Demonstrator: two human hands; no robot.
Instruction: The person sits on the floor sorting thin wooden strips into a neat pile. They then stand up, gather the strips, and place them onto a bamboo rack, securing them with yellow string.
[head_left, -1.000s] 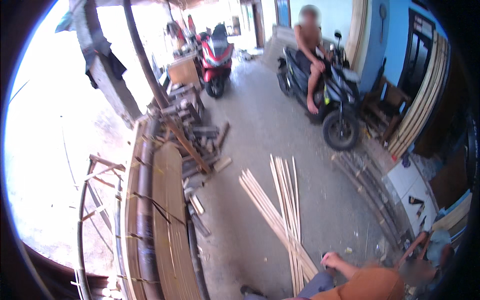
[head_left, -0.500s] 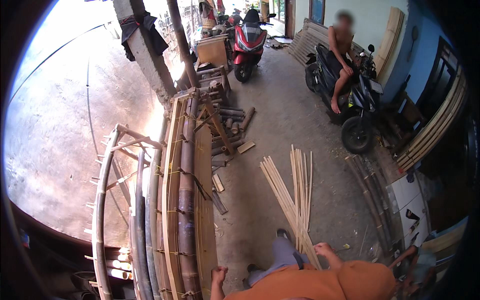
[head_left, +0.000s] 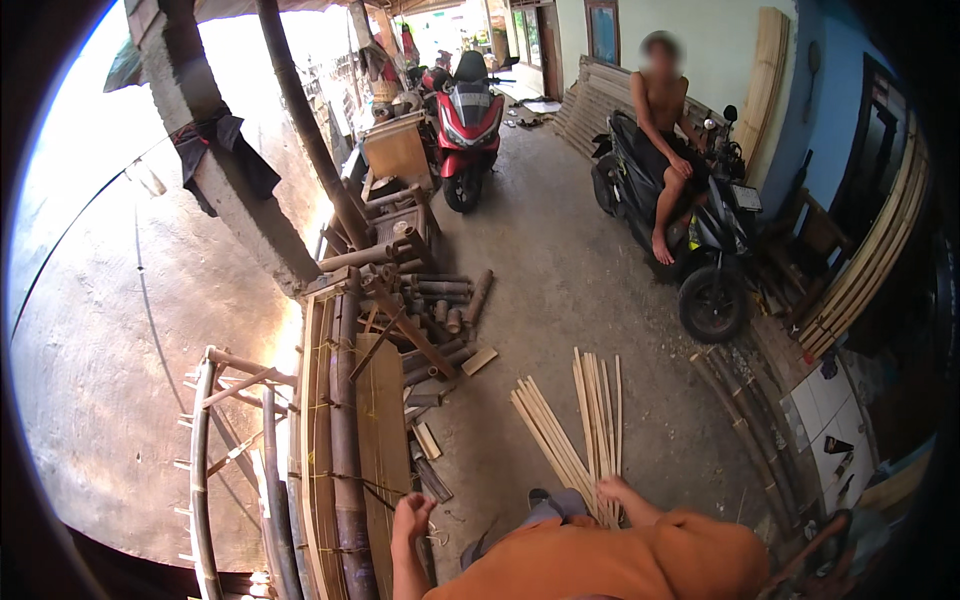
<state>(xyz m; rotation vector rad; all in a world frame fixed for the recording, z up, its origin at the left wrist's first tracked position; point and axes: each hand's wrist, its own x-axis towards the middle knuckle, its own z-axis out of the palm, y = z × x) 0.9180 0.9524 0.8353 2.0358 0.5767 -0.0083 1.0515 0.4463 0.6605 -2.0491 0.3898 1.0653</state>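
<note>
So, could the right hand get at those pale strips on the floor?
Probably yes: the right hand shows over the near part of the pale strips, and nothing seems to block it, though whether it touches them is unclear.

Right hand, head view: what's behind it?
Pale strips on the grey floor. The right hand covers a stretch of them; their near ends are hidden by the orange shirt.

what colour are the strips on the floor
The strips are pale tan, best seen in the head view.
</note>
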